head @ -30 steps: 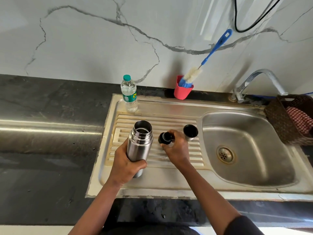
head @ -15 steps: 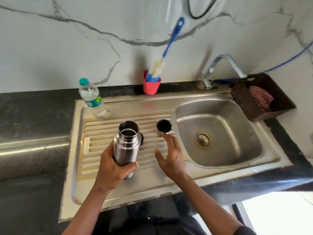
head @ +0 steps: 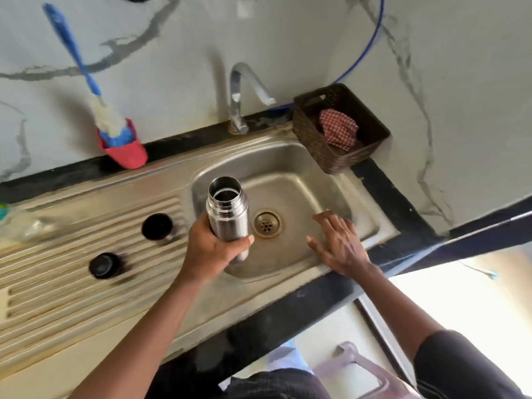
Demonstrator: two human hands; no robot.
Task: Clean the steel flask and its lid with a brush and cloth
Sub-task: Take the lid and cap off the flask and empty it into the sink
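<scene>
Steel sink (head: 178,168) in black desk (head: 273,318). Left grip (head: 214,249) wrapped round open flask (head: 228,208), upright over basin; right grip (head: 339,243) spread, empty, near drain. Lid (head: 157,226) on drainboard. Step — rinse prep; next likely calls for tap (head: 239,96), then brush (head: 106,119), cloth (head: 338,129) beyond.

The left hand (head: 211,249) grips the steel flask (head: 229,210) by its lower body, open mouth up, over the sink basin (head: 302,182) just left of the drain (head: 267,223). The right hand (head: 339,243) is spread and holds nothing above the basin's right side (whether it touches the steel is unclear). On the ribbed drainboard (head: 57,298) stand the steel cup lid (head: 157,226) and a black stopper (head: 104,264), apart. A blue-handled bottle brush (head: 86,79) leans in a red cup (head: 128,152). A checked cloth (head: 338,131) lies in the brown basket (head: 313,142) near the tap (head: 239,102).
</scene>
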